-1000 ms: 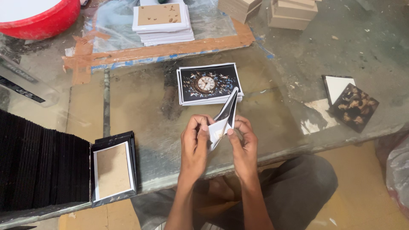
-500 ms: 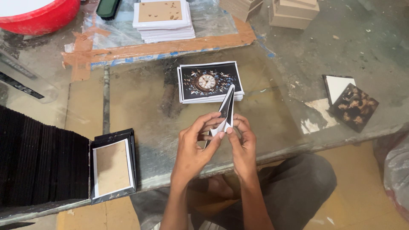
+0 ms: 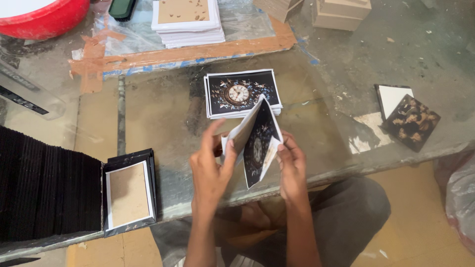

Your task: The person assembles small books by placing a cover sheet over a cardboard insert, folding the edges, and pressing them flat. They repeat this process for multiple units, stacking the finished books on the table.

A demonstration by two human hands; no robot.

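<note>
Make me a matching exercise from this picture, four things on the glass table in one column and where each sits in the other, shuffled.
Things:
1. red basin
2. stack of clock-print sheets
3. folded clock-print sheet
4. dark floral box

Places:
A. held between the left hand and right hand
B. far left corner of the table
C. right side, near the table's front edge
D. middle of the table, just beyond the hands

Pairs: 1-B, 2-D, 3-A, 4-C

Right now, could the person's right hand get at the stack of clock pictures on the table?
Probably yes: the stack of clock pictures lies just beyond the right hand, nothing between, though both hands grip a folded printed sheet.
</note>
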